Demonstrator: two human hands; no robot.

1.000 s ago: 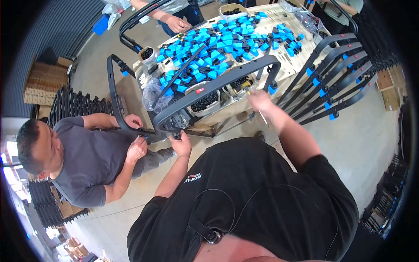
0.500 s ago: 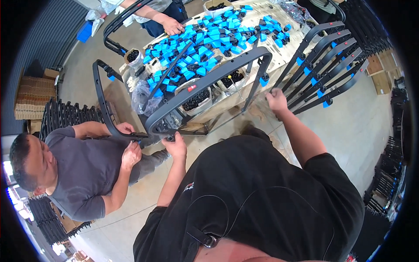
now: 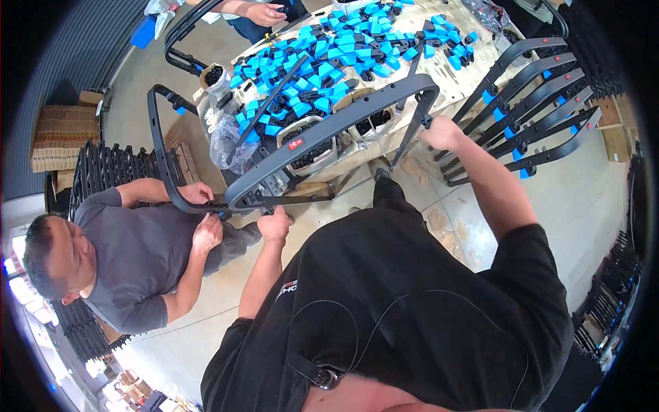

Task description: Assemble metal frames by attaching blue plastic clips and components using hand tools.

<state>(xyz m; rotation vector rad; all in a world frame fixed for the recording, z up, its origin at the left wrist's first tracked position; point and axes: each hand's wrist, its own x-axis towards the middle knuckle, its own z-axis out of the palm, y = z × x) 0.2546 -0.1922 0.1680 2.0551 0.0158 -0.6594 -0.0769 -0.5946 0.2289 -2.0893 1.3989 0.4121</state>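
A large black looped frame [image 3: 343, 115] with a small red label spans the space before me. My left hand [image 3: 276, 223] is closed round its lower left end. At its right end, my right hand [image 3: 443, 134] is closed, with fingertips against a dark fitting there; the fingers partly hide what they grip. Beyond the frame, many blue-and-black clips [image 3: 322, 51] are heaped on a wooden table [image 3: 432, 86]. White tubs of small black parts [image 3: 312, 154] stand at its near edge.
On my left, a person [image 3: 137, 247] handles another black frame [image 3: 159, 144], close to mine. Across the table are another person's hands [image 3: 266, 14]. Several frames with blue clips [image 3: 528, 103] lean at right. Cardboard [image 3: 65, 137] is stacked at far left.
My right hand has moved up to the frame's right end, where a blue clip showed before. The frame has shifted slightly. The far person's hand has lifted off the clips.
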